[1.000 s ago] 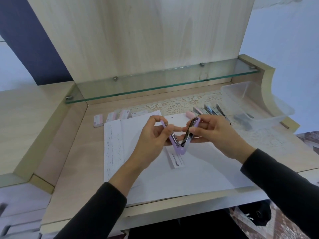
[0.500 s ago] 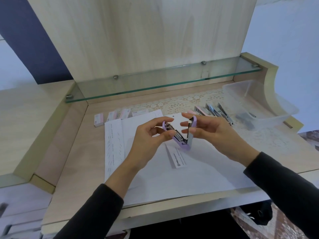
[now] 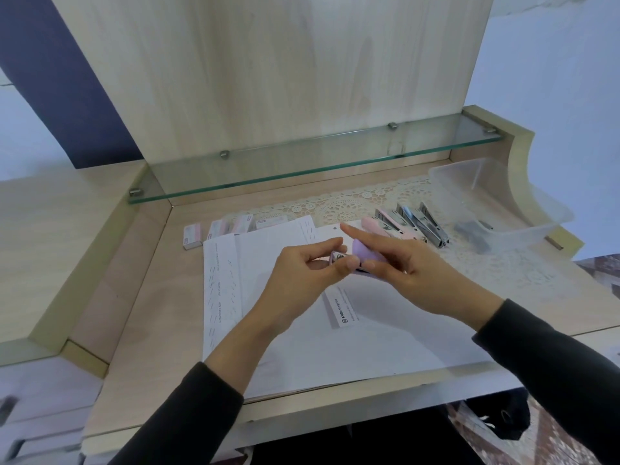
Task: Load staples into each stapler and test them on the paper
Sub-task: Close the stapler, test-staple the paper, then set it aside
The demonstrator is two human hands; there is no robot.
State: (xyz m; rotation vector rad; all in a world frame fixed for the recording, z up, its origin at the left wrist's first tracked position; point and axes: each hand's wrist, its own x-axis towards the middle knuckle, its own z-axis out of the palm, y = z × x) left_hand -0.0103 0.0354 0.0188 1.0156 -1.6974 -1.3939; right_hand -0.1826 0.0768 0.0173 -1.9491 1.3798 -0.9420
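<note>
**Hands.** The left hand (image 3: 302, 276) and the right hand (image 3: 416, 276) meet over the middle of the desk (image 3: 144, 313) and share one lilac stapler (image 3: 365, 255). The left thumb and forefinger pinch its metal front end. The right thumb and curled lower fingers grip its lilac top, while the right index finger (image 3: 355, 231) points straight out past the stapler. The stapler lies level between the two hands, above the paper (image 3: 369, 347). Whether its top is fully shut on the base cannot be told, as the fingers cover the seam.

**Counts.**
- One stapler is in hand.
- A row of other staplers (image 3: 422, 223) lies at the back right on a lace mat (image 3: 349, 204). At least three of them lie opened, showing metal.
- One pink stapler (image 3: 372, 226) lies at the left end of the row.
- Four staple boxes (image 3: 218, 229) stand in a line at the back left, just beyond the paper's far edge.
- Several white sheets overlap. The leftmost strip (image 3: 221, 290) bears rows of short marks.
- A narrow printed slip (image 3: 339, 307) lies on top of the sheets, just below the hands.

**Hidden or unclear.**
- The right index finger crosses the pink stapler.
- A clear plastic tub (image 3: 523, 209) at the far right holds a dark object (image 3: 473, 233), blurred through the wall.
- A glass shelf (image 3: 318, 162) spans the back.
</note>
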